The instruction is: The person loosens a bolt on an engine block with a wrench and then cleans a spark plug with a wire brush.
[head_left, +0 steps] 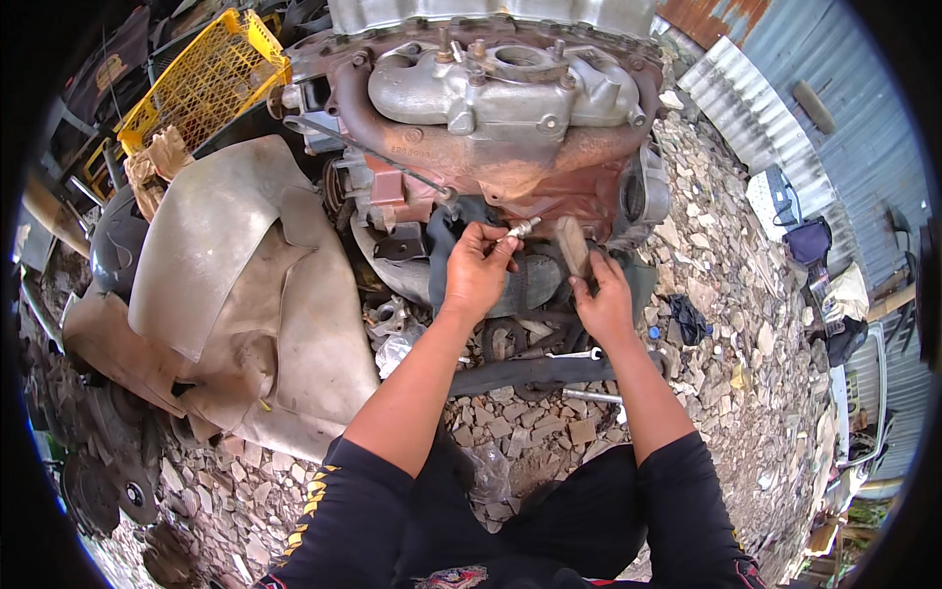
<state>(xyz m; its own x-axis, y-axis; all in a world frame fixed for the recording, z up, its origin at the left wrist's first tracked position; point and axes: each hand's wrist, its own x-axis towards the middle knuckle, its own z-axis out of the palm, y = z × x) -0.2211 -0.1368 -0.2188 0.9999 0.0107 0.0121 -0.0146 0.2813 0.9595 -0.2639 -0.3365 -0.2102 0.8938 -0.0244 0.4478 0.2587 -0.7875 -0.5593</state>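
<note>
While L fingers (pixel 483 234) pinch metal plug (pixel 526 229), R fingers (pixel 602 272) clasp flat brown block (pixel 572 245) w/ lower end hidden

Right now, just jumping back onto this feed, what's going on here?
A person is working bare-handed at an engine set over stony ground. The left hand pinches a small metal part, possibly a spark plug, pointing toward the right. The right hand grips a flat brownish piece just beside it, with a narrow gap between the two. Both are held in front of the engine's lower side.
</note>
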